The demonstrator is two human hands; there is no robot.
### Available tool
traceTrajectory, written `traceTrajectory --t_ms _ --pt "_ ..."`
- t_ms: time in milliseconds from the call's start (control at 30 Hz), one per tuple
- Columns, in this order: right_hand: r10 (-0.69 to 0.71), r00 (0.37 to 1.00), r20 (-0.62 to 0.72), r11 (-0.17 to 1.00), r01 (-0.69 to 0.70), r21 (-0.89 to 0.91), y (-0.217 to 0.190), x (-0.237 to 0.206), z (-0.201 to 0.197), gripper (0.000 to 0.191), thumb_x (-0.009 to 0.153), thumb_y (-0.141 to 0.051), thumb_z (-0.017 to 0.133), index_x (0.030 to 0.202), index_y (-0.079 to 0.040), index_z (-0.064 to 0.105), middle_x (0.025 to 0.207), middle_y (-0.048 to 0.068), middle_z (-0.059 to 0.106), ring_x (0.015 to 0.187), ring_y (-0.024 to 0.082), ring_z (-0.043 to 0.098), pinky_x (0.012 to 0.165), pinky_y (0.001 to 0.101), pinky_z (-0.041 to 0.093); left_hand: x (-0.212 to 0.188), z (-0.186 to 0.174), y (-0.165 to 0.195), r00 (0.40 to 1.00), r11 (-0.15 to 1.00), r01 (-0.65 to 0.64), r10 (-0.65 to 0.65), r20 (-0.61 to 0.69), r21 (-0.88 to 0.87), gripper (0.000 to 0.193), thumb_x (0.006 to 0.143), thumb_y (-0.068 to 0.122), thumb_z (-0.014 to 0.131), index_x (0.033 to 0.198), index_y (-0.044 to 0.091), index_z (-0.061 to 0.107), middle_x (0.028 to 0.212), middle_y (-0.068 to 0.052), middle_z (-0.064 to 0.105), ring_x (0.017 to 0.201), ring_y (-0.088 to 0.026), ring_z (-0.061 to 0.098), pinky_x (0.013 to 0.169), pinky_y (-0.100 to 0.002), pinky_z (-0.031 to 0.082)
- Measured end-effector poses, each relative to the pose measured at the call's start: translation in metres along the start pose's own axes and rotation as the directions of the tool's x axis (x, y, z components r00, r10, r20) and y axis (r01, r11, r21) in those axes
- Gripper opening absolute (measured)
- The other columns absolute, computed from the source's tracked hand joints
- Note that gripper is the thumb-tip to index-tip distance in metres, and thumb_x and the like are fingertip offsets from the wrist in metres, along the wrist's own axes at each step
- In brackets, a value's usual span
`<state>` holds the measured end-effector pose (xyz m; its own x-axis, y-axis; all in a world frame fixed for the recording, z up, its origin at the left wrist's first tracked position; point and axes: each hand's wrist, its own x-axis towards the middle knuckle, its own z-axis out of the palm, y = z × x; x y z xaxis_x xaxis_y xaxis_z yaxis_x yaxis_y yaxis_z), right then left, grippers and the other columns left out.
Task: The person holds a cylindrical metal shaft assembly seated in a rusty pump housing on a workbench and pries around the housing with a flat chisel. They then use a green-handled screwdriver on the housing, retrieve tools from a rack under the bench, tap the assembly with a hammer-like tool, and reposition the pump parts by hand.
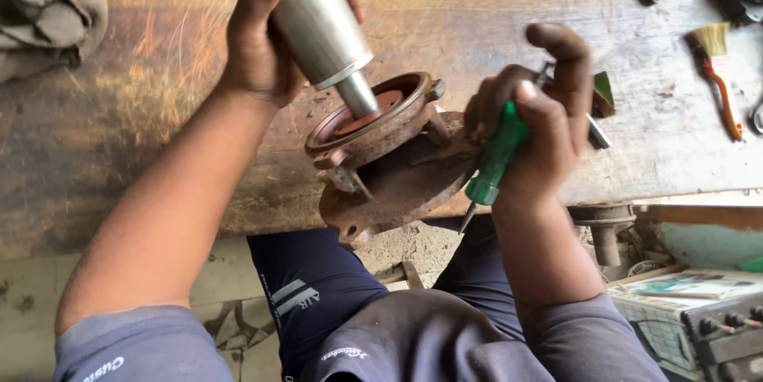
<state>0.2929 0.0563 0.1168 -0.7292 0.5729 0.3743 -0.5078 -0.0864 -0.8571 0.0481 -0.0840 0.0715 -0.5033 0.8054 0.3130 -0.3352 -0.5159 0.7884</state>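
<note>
Wooden bench, rag, brush

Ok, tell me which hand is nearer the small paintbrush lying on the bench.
Right. The right hand is closer to the paintbrush; the left hand is far across, gripping the metal cylinder.

Low at your right, below the edge of the tabletop, a flat rectangular printed box lies face up, pale cream with green and reddish patches. Nothing else here is a package, and you have no sign or screen in view.
</note>
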Motion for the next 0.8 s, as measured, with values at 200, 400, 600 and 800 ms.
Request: traceTrajectory --t_ms 200,400,600,800 --pt "-0.021 1.0 0.004 1.0 0.02 0.004 0.014 -0.001 -0.039 0.041 0.105 -0.018 0.062 0.141 -0.003 0.048 0.065 0.01 0.052 0.053 0.016 0.053 0.052 0.0277 0.044 0.003 -0.01 -0.006 0.995 0.993 -0.048 0.038 0.095 0.105 0.081 0.085 0.072 0.083 0.123 0.008 0.052 0.107 -0.016 0.068 0.104 -0.027 0.074 0.094 -0.044 0.068" --pt "-0.153 0.959 -0.237 0.955 0.082 -0.284 0.014 0.024 -0.156 0.031 0.117 -0.007 0.066 0.141 0.002 0.049 0.089 0.015 0.063 0.076 0.025 0.068 0.065 0.037 0.056 -0.005 -0.003 -0.006 0.999 0.994 -0.032 0.034 -0.017 0.101 0.081 0.081 0.07 0.084 0.123 0.007 0.055 0.107 -0.016 0.07 0.102 -0.027 0.076 0.092 -0.043 0.07" --pt "0.121 0.957 -0.263 0.737 -0.264 -0.622 0.024 0.022 -0.196 0.026 0.099 -0.013 0.08 0.117 -0.005 0.063 0.1 0.009 0.072 0.086 0.023 0.076 0.074 0.036 0.063 -0.01 0.015 -0.003 0.988 0.977 -0.111 0.128 -0.083 0.181 0.082 0.084 0.064 0.086 0.126 0.002 0.053 0.113 -0.013 0.064 0.105 -0.028 0.076 0.086 -0.043 0.071" --pt "-0.156 0.988 0.003 -0.205 -0.03 -0.978 -0.011 -0.034 -0.206 0.03 0.09 -0.015 0.085 0.115 -0.005 0.07 0.111 0.015 0.07 0.104 0.039 0.063 0.09 0.0484 0.05 -0.016 0.02 -0.003 0.983 0.979 -0.125 0.144 -0.111 0.16 0.083 0.089 0.058 0.09 0.132 0.0 0.049 0.114 -0.015 0.062 0.101 -0.029 0.075 0.09 -0.043 0.069"
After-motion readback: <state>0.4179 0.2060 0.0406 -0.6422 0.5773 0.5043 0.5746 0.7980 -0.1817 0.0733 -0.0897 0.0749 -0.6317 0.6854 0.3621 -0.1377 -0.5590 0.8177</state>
